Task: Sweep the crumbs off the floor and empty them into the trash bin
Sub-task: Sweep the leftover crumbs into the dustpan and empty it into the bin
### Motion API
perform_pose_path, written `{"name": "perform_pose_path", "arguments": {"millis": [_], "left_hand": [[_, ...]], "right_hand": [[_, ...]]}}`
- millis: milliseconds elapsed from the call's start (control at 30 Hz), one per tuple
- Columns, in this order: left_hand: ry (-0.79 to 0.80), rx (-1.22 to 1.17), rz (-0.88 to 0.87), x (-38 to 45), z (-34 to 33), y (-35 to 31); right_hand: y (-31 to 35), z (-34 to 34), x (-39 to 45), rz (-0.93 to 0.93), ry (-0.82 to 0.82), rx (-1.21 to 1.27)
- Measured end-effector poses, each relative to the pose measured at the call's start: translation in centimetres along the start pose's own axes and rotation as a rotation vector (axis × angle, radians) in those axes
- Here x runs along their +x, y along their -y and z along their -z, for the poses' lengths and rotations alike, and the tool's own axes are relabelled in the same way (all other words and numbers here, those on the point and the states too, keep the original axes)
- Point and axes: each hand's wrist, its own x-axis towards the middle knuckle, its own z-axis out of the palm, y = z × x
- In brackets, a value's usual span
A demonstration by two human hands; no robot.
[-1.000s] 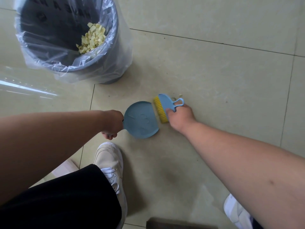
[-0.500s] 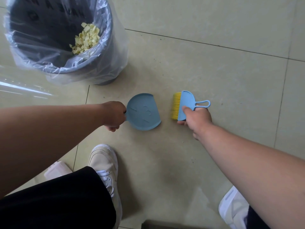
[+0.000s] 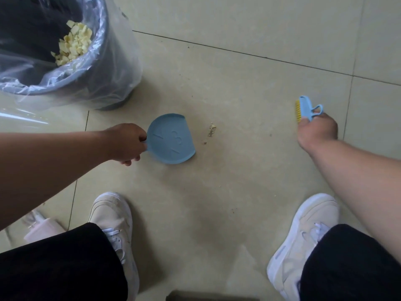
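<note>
Closest to the camera are two white shoes, the left shoe (image 3: 112, 222) and the right shoe (image 3: 303, 237), standing on the pale tiled floor (image 3: 238, 192). Black trouser legs (image 3: 60, 263) cover the knees above them. A pale flat thing lies on the floor by the left shoe, but it is too blurry to name.

A bit farther out, the left hand (image 3: 125, 144) is closed around the handle of a blue dustpan (image 3: 171, 139). The dustpan lies with its underside up, and raised marks show on it. Its straight edge faces right.

Just beside that edge, not touching it, sits a small pile of crumbs (image 3: 211, 130) on the floor. A few tiny specks lie around it.

Well off to the right, the right hand (image 3: 316, 131) grips a small blue brush (image 3: 306, 108) with yellow bristles. The bristles face left, toward the crumbs, and the brush is far from them.

Farthest away, at the top left, stands the trash bin (image 3: 112, 68) with a clear plastic bag (image 3: 128, 51) over it. Yellow-white bits (image 3: 73, 43) sit inside the bin.
</note>
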Motion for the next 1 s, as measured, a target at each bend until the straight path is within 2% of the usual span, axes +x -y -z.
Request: {"name": "perform_pose_path", "arguments": {"millis": [100,267,433,500,633,767,900,1000], "left_hand": [[-0.017,0.017,-0.001,0.2,-0.1,-0.2],[-0.039,0.022,0.000,0.2,0.4,-0.5],[-0.049,0.014,0.000,-0.4,0.3,-0.6],[-0.054,0.026,-0.002,-0.8,0.4,-0.7],[-0.082,0.112,-0.031,-1.4,0.9,-0.3],[-0.125,0.176,-0.068,-1.4,1.6,0.6],[-0.149,0.256,-0.085,-1.2,1.7,1.3],[-0.156,0.290,-0.102,-1.2,1.9,1.3]], "right_hand": [[0.0,-1.7,-1.9,0.078,0.029,0.067],[2.9,-5.2,-6.2,0.312,0.098,0.081],[5.9,-7.3,-10.0,0.431,0.307,0.108],[6.7,-7.3,-10.1,0.400,0.322,0.080],[6.4,-5.2,-7.4,0.224,0.163,0.213],[3.2,-1.6,-4.3,0.064,0.046,0.151],[-0.3,0.7,-3.8,-0.070,-0.006,0.040],[-1.3,-0.1,-4.9,-0.091,0.033,0.059]]}}
